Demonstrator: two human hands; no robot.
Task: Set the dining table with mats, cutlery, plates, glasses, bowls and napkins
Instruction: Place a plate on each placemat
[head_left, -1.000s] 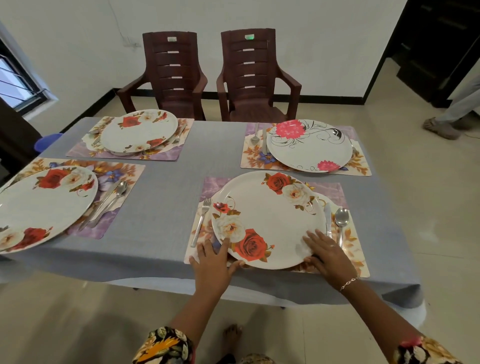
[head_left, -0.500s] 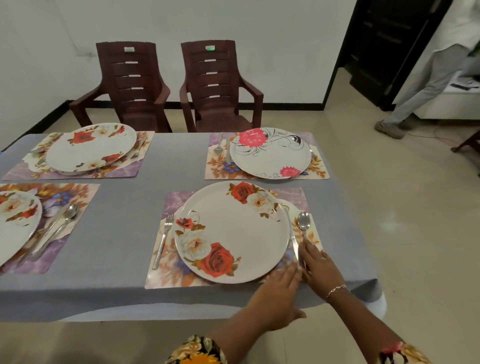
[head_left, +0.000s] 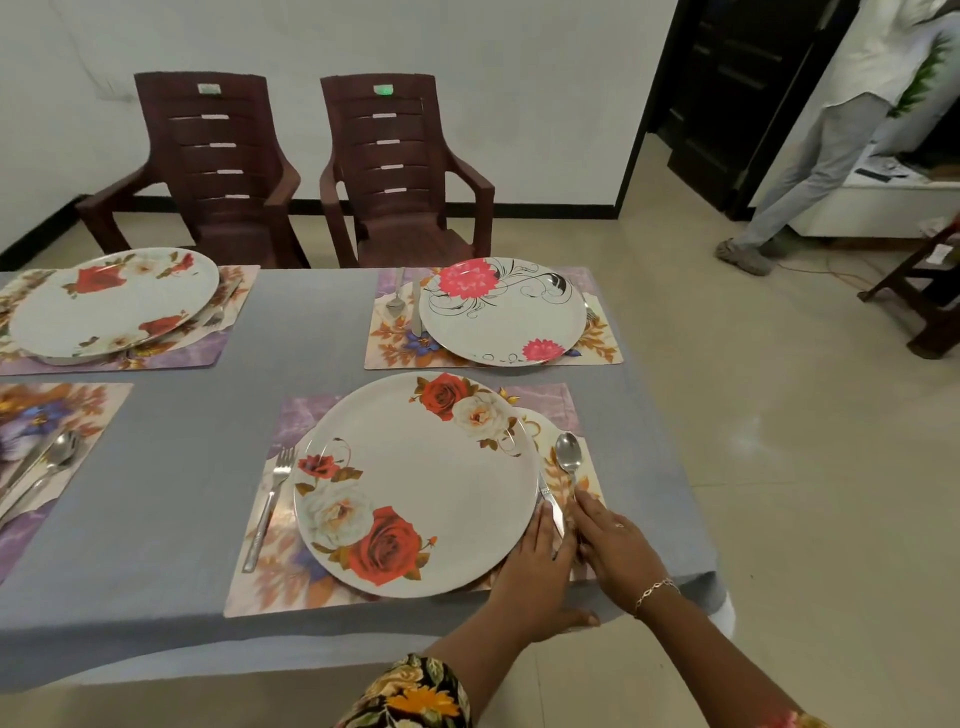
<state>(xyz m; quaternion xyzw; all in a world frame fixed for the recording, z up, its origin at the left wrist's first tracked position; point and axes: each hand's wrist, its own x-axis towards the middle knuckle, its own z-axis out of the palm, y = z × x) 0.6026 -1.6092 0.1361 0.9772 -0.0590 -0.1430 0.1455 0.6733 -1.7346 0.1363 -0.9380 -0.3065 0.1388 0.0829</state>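
A white plate with red and white roses (head_left: 415, 483) lies on a floral mat (head_left: 291, 421) at the near side of the grey-clothed table (head_left: 197, 415). A fork (head_left: 267, 506) lies left of the plate; a knife (head_left: 550, 506) and a spoon (head_left: 567, 457) lie to its right. My left hand (head_left: 535, 571) rests flat, palm down, on the mat at the plate's right rim, beside the knife. Just right of it, my right hand (head_left: 613, 545) has its fingertips on the spoon's handle. Neither hand lifts anything.
A pink-flowered plate (head_left: 501, 312) on its mat sits behind, another rose plate (head_left: 114, 301) at far left, and a mat with cutlery (head_left: 52, 462) at the left edge. Two brown chairs (head_left: 218, 171) (head_left: 395, 171) stand behind the table. A person (head_left: 831, 145) stands at right by dark wooden furniture (head_left: 930, 296).
My left hand has crossed from the plate's lower left rim to its right rim by the knife. My right hand stays at the cutlery. The view has swung to the right.
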